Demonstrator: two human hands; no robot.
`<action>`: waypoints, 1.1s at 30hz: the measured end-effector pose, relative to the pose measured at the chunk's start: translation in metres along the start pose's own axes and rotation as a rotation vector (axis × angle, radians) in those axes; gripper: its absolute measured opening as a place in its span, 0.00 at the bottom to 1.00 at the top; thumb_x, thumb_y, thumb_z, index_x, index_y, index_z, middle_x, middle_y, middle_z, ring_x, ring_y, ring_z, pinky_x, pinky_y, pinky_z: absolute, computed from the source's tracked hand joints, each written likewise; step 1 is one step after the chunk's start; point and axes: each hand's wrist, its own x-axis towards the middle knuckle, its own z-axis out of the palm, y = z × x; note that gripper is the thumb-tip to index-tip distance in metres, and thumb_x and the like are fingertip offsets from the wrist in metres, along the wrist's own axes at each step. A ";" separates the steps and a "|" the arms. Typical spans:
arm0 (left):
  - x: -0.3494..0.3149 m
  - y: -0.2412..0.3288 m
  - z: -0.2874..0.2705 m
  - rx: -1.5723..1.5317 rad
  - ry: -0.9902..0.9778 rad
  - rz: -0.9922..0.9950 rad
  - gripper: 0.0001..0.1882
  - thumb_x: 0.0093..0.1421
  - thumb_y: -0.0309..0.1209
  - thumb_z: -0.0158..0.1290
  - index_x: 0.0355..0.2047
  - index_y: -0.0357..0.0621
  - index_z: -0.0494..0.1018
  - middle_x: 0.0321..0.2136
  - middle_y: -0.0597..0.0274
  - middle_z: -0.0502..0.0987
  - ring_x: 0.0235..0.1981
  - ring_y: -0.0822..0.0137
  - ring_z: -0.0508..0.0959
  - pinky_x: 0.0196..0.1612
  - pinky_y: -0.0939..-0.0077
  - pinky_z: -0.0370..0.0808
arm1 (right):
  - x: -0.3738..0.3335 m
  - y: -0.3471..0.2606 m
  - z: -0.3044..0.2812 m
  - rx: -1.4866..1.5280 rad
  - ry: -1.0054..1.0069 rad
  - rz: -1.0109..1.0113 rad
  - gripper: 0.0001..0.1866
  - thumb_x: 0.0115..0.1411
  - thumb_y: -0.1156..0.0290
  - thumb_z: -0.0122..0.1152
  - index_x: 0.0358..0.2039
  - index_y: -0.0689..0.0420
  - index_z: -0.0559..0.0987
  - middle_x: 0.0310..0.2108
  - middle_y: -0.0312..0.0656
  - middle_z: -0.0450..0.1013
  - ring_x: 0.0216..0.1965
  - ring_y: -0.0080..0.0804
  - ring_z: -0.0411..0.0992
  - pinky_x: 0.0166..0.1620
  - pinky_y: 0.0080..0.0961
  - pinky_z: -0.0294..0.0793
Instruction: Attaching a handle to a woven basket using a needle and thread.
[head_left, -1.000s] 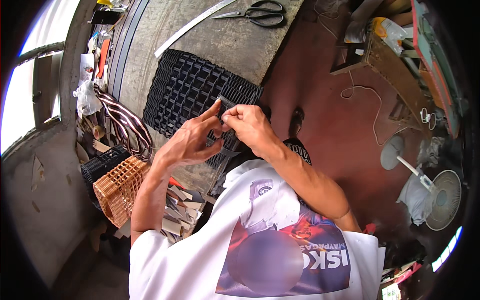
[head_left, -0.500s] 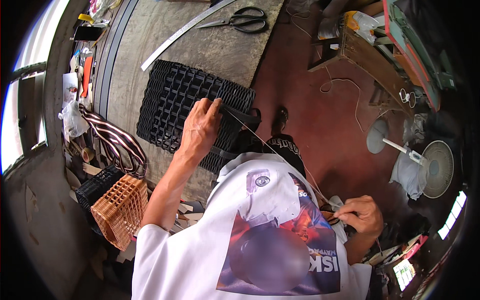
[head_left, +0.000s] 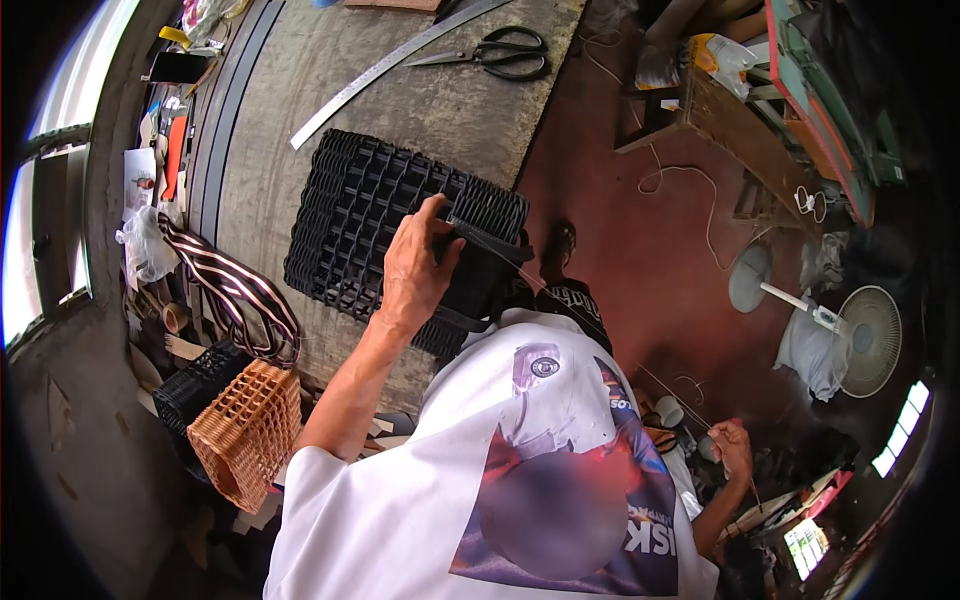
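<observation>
My left hand (head_left: 415, 265) rests over the side of a black woven basket (head_left: 375, 205) that lies on the table. Its thumb and index finger are spread, one on either side of the end of a black strap handle (head_left: 490, 238). The remaining fingers are partly hidden against the weave. A thin pale thread (head_left: 520, 272) leads from that strap toward my body. Low on the right, my right hand (head_left: 732, 448) is out to the side, its fingers pinched on the thread. Whether a needle is in that pinch is too small to tell.
Black-handled scissors (head_left: 512, 54) and a metal ruler (head_left: 385, 75) lie on the table (head_left: 290, 95). Striped straps (head_left: 235, 280) and an orange-brown woven basket (head_left: 243, 430) are at the left. A white fan (head_left: 868, 340) stands right, with a cord (head_left: 700, 165) on the floor.
My right hand has moved down and outward with the thread. My left thumb has come away from the index finger at the strap. The basket appears slightly lower and farther right.
</observation>
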 end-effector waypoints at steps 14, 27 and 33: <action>0.030 -0.019 -0.018 -0.080 -0.288 0.172 0.17 0.50 0.23 0.66 0.42 0.41 0.79 0.41 0.54 0.74 0.40 0.53 0.78 0.41 0.65 0.78 | -0.030 0.028 -0.025 -0.036 0.487 -0.225 0.03 0.64 0.73 0.56 0.34 0.58 0.76 0.27 0.27 0.69 0.27 0.13 0.63 0.30 0.14 0.60; 0.002 0.011 -0.012 0.024 -0.201 0.162 0.30 0.50 0.20 0.61 0.55 0.46 0.71 0.45 0.49 0.67 0.44 0.53 0.73 0.45 0.64 0.73 | -0.063 0.044 -0.015 0.079 0.241 0.058 0.04 0.62 0.72 0.61 0.33 0.56 0.76 0.20 0.24 0.63 0.18 0.09 0.55 0.21 0.13 0.51; -0.009 0.046 0.025 0.048 -0.393 0.488 0.22 0.55 0.29 0.52 0.51 0.42 0.76 0.47 0.55 0.71 0.43 0.61 0.71 0.44 0.70 0.69 | -0.042 0.057 -0.027 0.182 0.025 0.114 0.05 0.61 0.73 0.63 0.34 0.58 0.75 0.18 0.26 0.63 0.14 0.12 0.56 0.17 0.14 0.54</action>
